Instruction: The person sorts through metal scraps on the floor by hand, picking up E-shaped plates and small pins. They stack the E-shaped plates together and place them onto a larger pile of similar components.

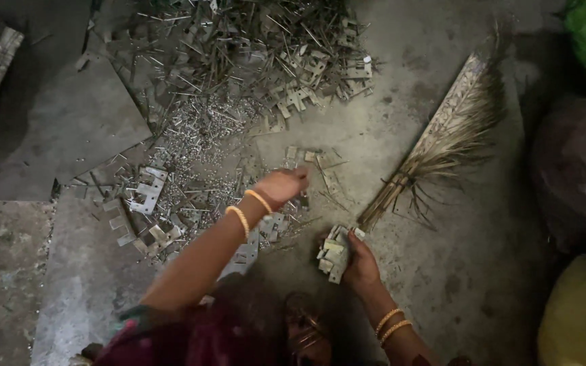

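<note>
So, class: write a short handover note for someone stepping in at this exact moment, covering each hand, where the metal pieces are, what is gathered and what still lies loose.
Left hand: reaching out over the loose metal plates on the floor, fingers bent; whether it grips one cannot be told.
Right hand: closed on a stack of plates, held low near the broom.
Done: one stack gathered in the right hand.
Left: scattered plates beside the left arm, and the big pile of plates and pins further off.

Bare floor right — broom, metal pile block ahead.
</note>
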